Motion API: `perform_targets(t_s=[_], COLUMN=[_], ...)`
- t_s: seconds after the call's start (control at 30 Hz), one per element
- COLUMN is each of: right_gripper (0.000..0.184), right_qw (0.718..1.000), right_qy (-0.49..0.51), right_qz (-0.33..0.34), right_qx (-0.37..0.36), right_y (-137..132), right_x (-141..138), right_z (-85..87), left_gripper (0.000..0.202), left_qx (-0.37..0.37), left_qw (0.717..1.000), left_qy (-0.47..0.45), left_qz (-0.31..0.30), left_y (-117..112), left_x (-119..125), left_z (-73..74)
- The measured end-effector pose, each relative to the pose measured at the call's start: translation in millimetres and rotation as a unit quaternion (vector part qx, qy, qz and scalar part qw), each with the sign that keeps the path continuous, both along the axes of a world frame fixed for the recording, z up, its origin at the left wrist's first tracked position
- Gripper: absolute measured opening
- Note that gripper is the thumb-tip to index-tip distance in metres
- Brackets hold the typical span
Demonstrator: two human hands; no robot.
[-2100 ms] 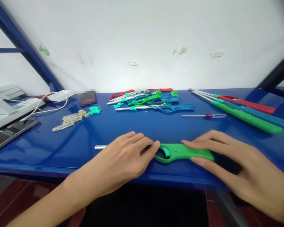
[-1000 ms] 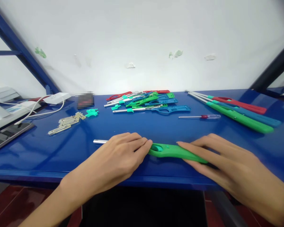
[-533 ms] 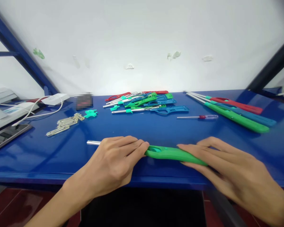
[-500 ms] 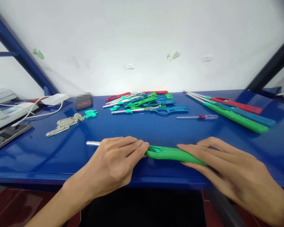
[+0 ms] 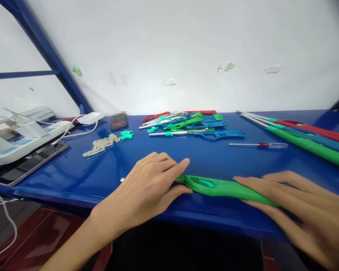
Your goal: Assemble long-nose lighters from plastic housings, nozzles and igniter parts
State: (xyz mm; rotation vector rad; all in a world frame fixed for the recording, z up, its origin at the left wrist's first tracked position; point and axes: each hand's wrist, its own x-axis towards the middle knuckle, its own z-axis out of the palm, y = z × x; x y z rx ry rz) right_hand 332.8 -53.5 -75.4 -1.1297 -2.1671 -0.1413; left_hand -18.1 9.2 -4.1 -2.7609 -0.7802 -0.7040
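A green long-nosed lighter (image 5: 220, 188) lies along the front edge of the blue table (image 5: 73, 177). My left hand (image 5: 149, 188) lies over its metal tube end, fingers pressed together on it, thumb beneath. Only the tube's tip shows left of that hand. My right hand (image 5: 302, 207) rests on the handle end, fingers stretched along the green body, thumb under it.
A heap of red, green and blue lighter parts (image 5: 186, 122) lies at the back. Three finished lighters (image 5: 307, 139) lie at the right, with a small screwdriver (image 5: 260, 145) before them. Metal pieces (image 5: 101, 145) and a teal part (image 5: 126, 134) sit left; a phone (image 5: 31, 163) and cables lie far left.
The camera has swung left, so everything sits further right in view. Both hands stay on the green lighter; the left hand's fingers have spread forward over the tube.
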Motion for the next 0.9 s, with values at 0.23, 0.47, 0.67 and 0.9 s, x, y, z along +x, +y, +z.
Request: perform_targets(t_s=[0.23, 0.47, 0.67, 0.9], right_gripper=[0.059, 0.055, 0.052, 0.049], right_qw=[1.0, 1.0, 0.999, 0.998], right_qy=[-0.025, -0.015, 0.004, 0.053], right_qz=[-0.004, -0.014, -0.033, -0.018], right_qx=[-0.013, -0.018, -0.025, 0.015], right_y=[-2, -1, -4, 7], right_x=[4, 4, 4, -15], right_z=[-3.7, -5.5, -1.8, 12.2], left_gripper=[0.035, 0.038, 0.033, 0.034], left_qx=[-0.02, -0.081, -0.088, -0.046], left_qw=[1.0, 0.995, 0.996, 0.999], left_qy=[0.006, 0.036, 0.021, 0.008], left_qz=[-0.022, 0.037, 0.029, 0.021], left_y=[0, -5, -8, -8], left_x=[5, -10, -13, -7], left_z=[-0.8, 3.9, 6.9, 5.6])
